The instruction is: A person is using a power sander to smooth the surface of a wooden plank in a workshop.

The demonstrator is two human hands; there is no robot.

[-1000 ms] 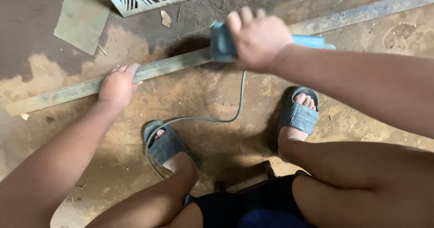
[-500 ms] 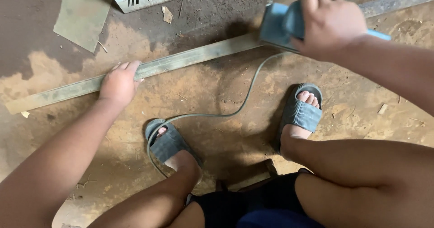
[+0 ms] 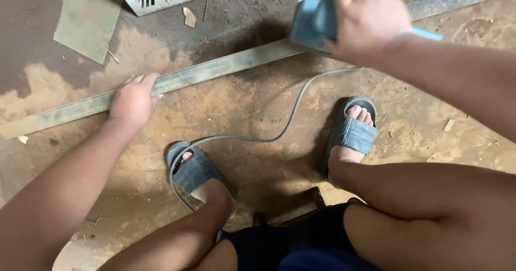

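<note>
While your left hand (image 3: pixel 133 100) presses flat, fingers spread, on the long wooden strip (image 3: pixel 215 70) lying across the floor (image 3: pixel 258 115), your right hand (image 3: pixel 368 18) grips what looks like a blue sander (image 3: pixel 314 21) on the strip's far end.

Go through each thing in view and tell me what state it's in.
Left hand: pressed flat on the strip.
Right hand: gripping the sander.
Sander: on the strip, held.
Strip: lying flat on the floor, dusty.
Cord: slack, curling across the floor.
</note>
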